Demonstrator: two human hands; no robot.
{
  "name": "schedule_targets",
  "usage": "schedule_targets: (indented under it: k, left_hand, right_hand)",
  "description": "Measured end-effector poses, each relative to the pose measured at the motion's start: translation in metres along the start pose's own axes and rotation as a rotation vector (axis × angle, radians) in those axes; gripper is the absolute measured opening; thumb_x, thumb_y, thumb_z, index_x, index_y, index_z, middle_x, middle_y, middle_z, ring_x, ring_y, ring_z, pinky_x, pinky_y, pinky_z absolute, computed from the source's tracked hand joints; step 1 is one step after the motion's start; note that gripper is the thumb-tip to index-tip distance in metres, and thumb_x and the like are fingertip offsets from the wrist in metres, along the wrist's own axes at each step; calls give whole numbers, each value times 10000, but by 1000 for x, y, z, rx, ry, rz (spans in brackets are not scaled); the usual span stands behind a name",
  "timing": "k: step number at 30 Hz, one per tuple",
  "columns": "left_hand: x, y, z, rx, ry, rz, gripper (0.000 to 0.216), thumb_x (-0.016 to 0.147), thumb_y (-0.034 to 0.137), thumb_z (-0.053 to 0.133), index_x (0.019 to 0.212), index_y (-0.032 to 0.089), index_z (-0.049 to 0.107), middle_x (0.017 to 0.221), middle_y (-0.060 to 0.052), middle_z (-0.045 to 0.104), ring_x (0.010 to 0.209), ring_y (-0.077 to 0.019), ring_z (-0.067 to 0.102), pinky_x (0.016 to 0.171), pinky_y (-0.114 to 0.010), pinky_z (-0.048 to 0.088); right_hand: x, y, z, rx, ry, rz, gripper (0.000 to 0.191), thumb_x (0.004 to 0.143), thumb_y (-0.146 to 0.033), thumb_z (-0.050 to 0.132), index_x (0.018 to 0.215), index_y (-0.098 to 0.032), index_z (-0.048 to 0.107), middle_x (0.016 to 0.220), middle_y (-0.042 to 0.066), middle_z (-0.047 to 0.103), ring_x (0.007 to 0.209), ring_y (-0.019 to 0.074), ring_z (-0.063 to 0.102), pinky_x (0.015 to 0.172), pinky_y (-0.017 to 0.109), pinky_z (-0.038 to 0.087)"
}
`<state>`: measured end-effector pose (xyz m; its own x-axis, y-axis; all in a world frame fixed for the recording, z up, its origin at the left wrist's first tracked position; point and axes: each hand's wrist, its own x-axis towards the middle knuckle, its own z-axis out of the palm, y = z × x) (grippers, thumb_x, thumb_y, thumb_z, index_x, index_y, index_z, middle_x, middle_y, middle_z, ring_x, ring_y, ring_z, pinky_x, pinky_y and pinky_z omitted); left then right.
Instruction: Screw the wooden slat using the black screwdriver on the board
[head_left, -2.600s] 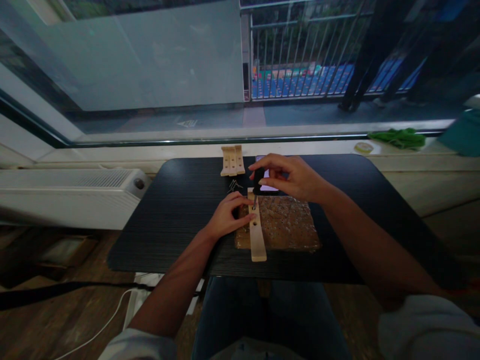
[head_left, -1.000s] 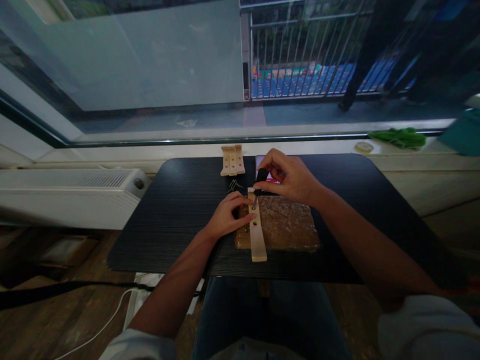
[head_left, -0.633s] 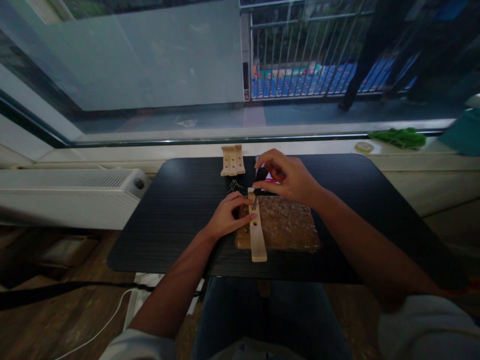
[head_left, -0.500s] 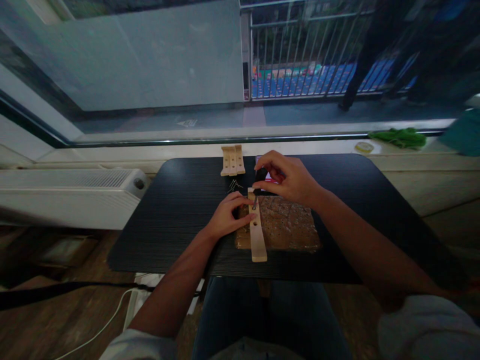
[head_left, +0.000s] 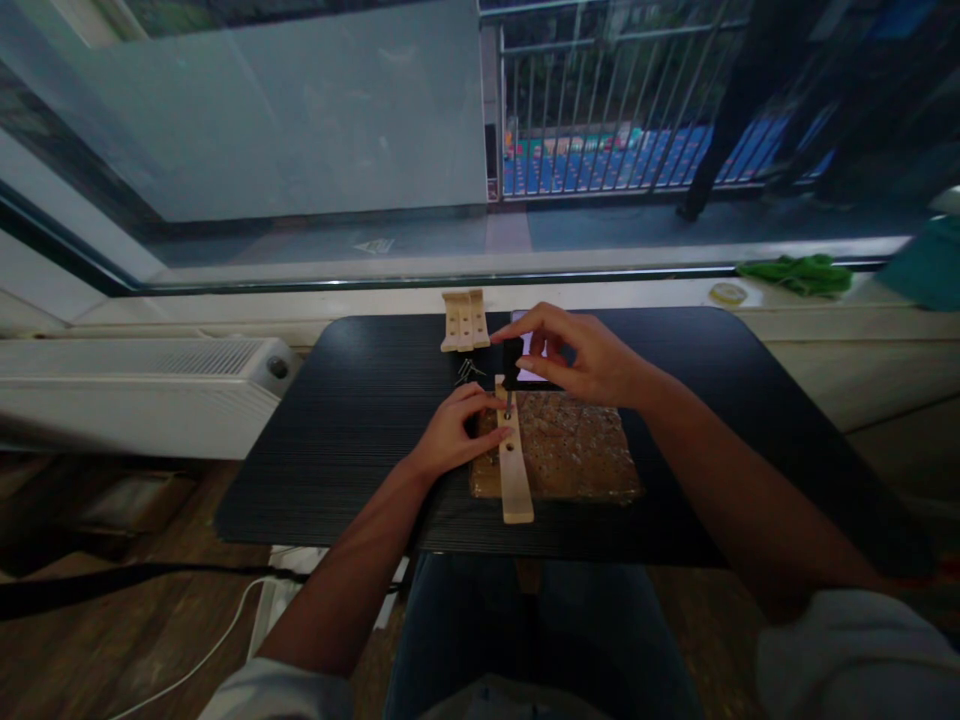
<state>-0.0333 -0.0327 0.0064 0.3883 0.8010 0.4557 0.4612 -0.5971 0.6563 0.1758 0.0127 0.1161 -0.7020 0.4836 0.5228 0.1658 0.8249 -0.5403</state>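
A pale wooden strip (head_left: 514, 485) with holes lies across the left part of a brown, plastic-wrapped board (head_left: 577, 450). My left hand (head_left: 456, 432) pinches the strip between thumb and fingers, near its holes. A screwdriver (head_left: 512, 365) with a black handle stands nearly upright, its tip in one of the strip's holes. The thumb and fingers of my right hand (head_left: 581, 350) are at its handle, the index finger reaching past it. Whether a screw sits under the tip I cannot make out.
Several loose screws (head_left: 469, 371) lie beyond my left hand on the black table (head_left: 315, 440). Similar wooden pieces (head_left: 465, 322) stand at the back edge. A lit phone (head_left: 534, 360) is partly hidden behind my right hand. Green cloth (head_left: 799, 275) and a tape roll (head_left: 727, 293) rest on the windowsill.
The fingers of my right hand have shifted round the screwdriver handle, the index finger now stretched further left. The handle stands more upright. My left hand and the strip have stayed put.
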Motion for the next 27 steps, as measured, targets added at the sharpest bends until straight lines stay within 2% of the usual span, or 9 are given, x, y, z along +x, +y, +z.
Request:
schedule_targets:
  k: [5, 8, 13, 17, 22, 27]
  left_hand:
    - [-1, -1, 0, 6, 3, 2, 270, 804, 357, 688, 992, 163, 690, 857, -39, 566, 808, -167, 552, 720, -295, 470]
    - [-1, -1, 0, 1, -2, 4, 269, 809, 356, 683, 994, 161, 691, 865, -44, 570, 824, -174, 555, 734, -304, 470]
    - [-1, 0, 0, 1, -3, -12, 267, 806, 356, 684, 992, 164, 693, 869, -40, 562, 817, -168, 546, 729, -298, 467]
    - [0, 0, 1, -2, -1, -11, 259, 807, 367, 683, 975, 170, 692, 865, -39, 570, 822, -170, 548, 727, -298, 462]
    - [0, 0, 0, -15, -4, 0, 267, 811, 374, 678, 985, 172, 689, 861, -43, 573, 813, -173, 548, 712, -302, 457]
    - [0, 1, 0, -3, -3, -7, 267, 807, 370, 682, 985, 172, 694, 835, -35, 559, 769, -160, 529, 685, -287, 449]
  right_hand:
    - [0, 1, 4, 200, -34, 49, 198, 882, -145, 516, 1079, -150, 498, 1082, 96, 674, 755, 94, 598, 636, 246, 450]
    - [-1, 2, 5, 276, -45, 68, 203, 885, -153, 504, 1084, -157, 464, 1053, 99, 688, 778, 102, 622, 623, 244, 454]
    - [0, 1, 4, 229, -50, 74, 272, 886, -168, 506, 1158, -177, 498, 1030, 65, 689, 688, 82, 593, 586, 228, 436]
    - [0, 2, 4, 169, -20, 84, 231, 872, -201, 550, 1102, -178, 556, 960, 45, 698, 576, 63, 511, 567, 227, 422]
    - [0, 3, 5, 134, 13, 114, 239, 846, -216, 603, 1077, -162, 573, 861, 20, 688, 539, 59, 482, 546, 223, 395]
    - [0, 6, 7, 114, 65, 72, 238, 826, -231, 649, 1043, -155, 586, 728, -40, 613, 495, 37, 408, 522, 211, 341]
